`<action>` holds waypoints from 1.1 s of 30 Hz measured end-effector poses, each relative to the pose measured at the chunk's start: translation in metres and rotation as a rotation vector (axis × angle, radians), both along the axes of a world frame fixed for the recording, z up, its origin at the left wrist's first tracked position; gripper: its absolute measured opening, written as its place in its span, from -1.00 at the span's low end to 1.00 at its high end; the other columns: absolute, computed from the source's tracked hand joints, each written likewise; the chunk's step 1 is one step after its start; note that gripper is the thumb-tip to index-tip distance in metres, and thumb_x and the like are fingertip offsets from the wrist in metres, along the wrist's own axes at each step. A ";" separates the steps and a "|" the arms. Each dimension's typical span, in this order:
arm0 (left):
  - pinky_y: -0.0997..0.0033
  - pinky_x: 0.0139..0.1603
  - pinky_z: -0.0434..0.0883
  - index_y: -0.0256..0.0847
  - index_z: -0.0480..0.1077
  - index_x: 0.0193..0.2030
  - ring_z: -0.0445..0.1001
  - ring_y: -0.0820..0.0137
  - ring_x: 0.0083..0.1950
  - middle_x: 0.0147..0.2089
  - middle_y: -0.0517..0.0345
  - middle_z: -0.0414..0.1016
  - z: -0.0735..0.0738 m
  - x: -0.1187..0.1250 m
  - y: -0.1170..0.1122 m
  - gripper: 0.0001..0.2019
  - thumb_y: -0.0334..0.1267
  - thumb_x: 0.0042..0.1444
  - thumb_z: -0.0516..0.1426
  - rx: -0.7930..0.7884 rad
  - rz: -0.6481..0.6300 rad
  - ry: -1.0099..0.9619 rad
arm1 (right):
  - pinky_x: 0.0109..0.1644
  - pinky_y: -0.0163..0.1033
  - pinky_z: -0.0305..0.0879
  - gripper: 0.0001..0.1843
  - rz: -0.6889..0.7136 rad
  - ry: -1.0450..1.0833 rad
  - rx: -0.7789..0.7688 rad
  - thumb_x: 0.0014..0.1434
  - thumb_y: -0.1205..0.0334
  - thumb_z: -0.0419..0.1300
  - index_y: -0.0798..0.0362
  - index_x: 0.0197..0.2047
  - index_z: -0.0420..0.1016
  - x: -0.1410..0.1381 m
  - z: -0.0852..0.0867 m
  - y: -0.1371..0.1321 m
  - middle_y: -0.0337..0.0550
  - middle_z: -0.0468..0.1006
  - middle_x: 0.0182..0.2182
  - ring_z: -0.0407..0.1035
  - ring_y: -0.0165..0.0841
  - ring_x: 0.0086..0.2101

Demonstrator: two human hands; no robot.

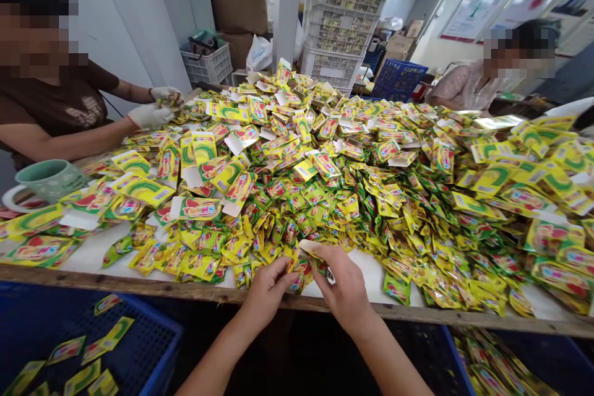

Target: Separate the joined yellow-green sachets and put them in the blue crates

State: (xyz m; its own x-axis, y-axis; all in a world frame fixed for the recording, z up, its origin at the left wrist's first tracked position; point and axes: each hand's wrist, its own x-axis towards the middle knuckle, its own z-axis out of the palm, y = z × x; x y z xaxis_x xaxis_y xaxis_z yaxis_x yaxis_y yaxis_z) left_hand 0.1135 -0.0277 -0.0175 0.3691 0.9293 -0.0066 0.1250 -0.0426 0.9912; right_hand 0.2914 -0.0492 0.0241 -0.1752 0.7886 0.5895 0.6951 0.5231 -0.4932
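Observation:
A large heap of yellow-green foil sachets [325, 210] covers the white table top [93, 253], with larger flat packets with white card tabs lying among them. My left hand [266, 288] pinches a small sachet [297, 275] at the heap's near edge. My right hand [341, 278] grips a yellow sachet strip [309, 249] between thumb and fingers, close to my left hand. Both hands sit just beyond the table's wooden front edge [139, 281]. Part of what they hold is hidden by my fingers.
A co-worker's white-gloved hands [155, 105] work at the heap's far left, beside a green mug [49, 180]. Another person [468, 86] sits at the far right. Blue crates [106, 346] holding sachets stand below the table edge on both sides. White crates [338, 25] are stacked behind.

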 end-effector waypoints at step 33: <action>0.42 -0.12 0.32 -0.22 0.46 -0.07 0.40 0.34 -0.17 -0.20 0.15 0.51 0.010 0.021 0.001 -0.68 -0.15 0.04 0.26 -0.211 -0.073 -0.279 | 0.00 0.00 0.32 -0.90 0.108 -0.047 -0.117 0.21 0.24 0.22 -0.05 -0.28 0.59 0.018 0.030 0.017 -0.08 0.46 -0.15 0.28 -0.20 -0.05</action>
